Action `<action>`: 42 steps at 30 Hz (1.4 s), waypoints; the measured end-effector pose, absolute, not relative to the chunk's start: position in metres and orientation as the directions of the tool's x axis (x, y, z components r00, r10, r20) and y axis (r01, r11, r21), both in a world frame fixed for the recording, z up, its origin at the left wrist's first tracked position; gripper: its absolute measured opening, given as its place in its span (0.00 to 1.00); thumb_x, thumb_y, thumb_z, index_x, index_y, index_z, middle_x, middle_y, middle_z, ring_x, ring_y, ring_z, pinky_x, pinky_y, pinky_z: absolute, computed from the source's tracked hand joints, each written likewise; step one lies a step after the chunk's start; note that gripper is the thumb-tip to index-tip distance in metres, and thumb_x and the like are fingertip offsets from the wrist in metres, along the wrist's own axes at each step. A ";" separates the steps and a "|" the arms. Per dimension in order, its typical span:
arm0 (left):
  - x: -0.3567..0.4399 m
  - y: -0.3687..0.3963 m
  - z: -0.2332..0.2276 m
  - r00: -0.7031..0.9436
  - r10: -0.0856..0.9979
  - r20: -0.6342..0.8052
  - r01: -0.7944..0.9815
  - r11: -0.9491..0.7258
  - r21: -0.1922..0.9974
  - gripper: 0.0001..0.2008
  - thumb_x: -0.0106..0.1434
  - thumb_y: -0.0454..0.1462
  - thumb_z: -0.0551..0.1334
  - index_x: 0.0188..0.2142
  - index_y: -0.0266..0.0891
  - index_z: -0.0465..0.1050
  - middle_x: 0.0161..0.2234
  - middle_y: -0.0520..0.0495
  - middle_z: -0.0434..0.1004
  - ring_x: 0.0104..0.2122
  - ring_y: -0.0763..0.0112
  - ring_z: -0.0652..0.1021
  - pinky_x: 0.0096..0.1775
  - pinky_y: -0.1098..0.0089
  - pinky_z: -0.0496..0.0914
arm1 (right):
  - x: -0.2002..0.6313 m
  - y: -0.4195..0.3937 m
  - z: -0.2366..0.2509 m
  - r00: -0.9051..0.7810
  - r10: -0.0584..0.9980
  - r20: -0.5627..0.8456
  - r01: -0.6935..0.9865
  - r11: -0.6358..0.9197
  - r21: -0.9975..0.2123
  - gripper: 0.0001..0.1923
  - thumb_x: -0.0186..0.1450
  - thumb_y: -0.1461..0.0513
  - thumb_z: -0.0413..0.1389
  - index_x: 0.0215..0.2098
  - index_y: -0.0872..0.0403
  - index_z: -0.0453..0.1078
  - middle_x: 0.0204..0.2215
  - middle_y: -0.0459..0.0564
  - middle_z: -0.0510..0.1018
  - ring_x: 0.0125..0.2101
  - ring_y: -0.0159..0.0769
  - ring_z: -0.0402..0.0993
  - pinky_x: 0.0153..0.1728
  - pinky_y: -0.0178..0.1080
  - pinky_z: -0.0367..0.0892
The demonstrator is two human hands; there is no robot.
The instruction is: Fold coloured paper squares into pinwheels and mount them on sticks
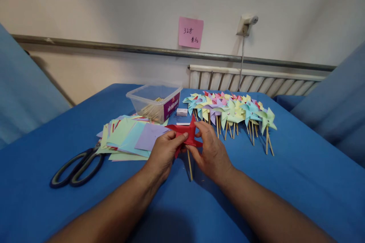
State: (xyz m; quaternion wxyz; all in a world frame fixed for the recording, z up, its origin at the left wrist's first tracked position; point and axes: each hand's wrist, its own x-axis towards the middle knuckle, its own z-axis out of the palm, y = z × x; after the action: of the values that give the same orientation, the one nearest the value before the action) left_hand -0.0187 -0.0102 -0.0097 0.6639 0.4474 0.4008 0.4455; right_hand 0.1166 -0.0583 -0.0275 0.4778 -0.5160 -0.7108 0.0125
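Two hands meet in the middle, just above the blue bench [299, 182]. The left hand [162, 153] pinches the left side of a red paper pinwheel [186, 133] with thumb and fingers. The right hand [212, 153] pinches its right side the same way. So the red pinwheel sits between both hands, near the middle of the bench, lifted a little. One thin wooden stick [189, 165] hangs down from it, and its tip is close to the blue cloth.

To the left lies one messy pile of paper squares [131, 136] in green, blue, purple and pink. There are too many sheets to count. Just beside that pile, farther left, lies one pair of black scissors [76, 167], flat on the bench.

Behind the hands stands one clear plastic box [154, 100] with a purple label and a bunch of sticks inside. One small white box [181, 112] sits next to it.

On the right lies a long row of finished pinwheels [232, 110] on sticks, in blue, green, yellow, purple and pink. They overlap, so I cannot count them exactly, but there are more than ten.

One pink note [191, 32] is stuck on the wall.
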 end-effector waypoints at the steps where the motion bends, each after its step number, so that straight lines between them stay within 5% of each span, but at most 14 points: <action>1: -0.019 -0.010 -0.009 0.283 0.950 -0.132 -0.235 0.202 0.951 0.13 0.48 0.39 0.71 0.31 0.34 0.75 0.26 0.48 0.76 0.25 0.72 0.74 0.30 0.72 0.67 | 0.117 -0.058 -0.028 -0.008 0.750 0.661 0.701 0.475 -0.531 0.31 0.62 0.62 0.57 0.61 0.54 0.53 0.56 0.62 0.63 0.51 0.46 0.68 0.50 0.53 0.70; 11: -0.020 -0.012 -0.005 0.271 0.951 -0.148 -0.224 0.212 0.951 0.12 0.49 0.41 0.70 0.27 0.34 0.73 0.23 0.50 0.74 0.22 0.75 0.71 0.26 0.75 0.63 | 0.116 -0.056 -0.033 0.021 0.797 0.604 0.575 0.484 -0.660 0.35 0.60 0.58 0.61 0.61 0.51 0.52 0.52 0.57 0.68 0.40 0.41 0.73 0.43 0.48 0.74; 22: -0.019 -0.012 -0.006 0.284 0.948 -0.145 -0.223 0.212 0.951 0.14 0.48 0.41 0.71 0.30 0.34 0.75 0.27 0.47 0.77 0.25 0.73 0.73 0.29 0.73 0.65 | 0.113 -0.061 -0.032 -0.032 0.756 0.654 0.702 0.483 -0.524 0.40 0.62 0.62 0.58 0.67 0.51 0.42 0.58 0.60 0.64 0.54 0.49 0.68 0.48 0.53 0.72; 33: -0.019 -0.012 -0.005 0.252 0.957 -0.141 -0.248 0.205 0.947 0.13 0.48 0.42 0.71 0.27 0.35 0.73 0.22 0.51 0.73 0.23 0.73 0.73 0.28 0.72 0.65 | 0.114 -0.059 -0.030 0.065 0.773 0.631 0.661 0.440 -0.608 0.39 0.60 0.60 0.61 0.63 0.52 0.47 0.56 0.60 0.64 0.39 0.41 0.74 0.41 0.49 0.75; 42: -0.018 -0.012 -0.003 0.262 0.954 -0.147 -0.284 0.222 0.933 0.13 0.49 0.40 0.71 0.31 0.34 0.74 0.26 0.48 0.77 0.27 0.69 0.76 0.33 0.70 0.68 | 0.114 -0.060 -0.028 0.031 0.724 0.690 0.729 0.456 -0.511 0.31 0.62 0.61 0.58 0.60 0.53 0.50 0.55 0.62 0.62 0.51 0.47 0.67 0.47 0.53 0.71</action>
State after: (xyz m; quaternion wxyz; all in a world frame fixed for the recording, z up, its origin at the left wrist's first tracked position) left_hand -0.0179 -0.0123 -0.0031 0.6733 0.4218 0.3970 0.4596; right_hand 0.1142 -0.0596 -0.0285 0.4933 -0.5215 -0.6962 -0.0027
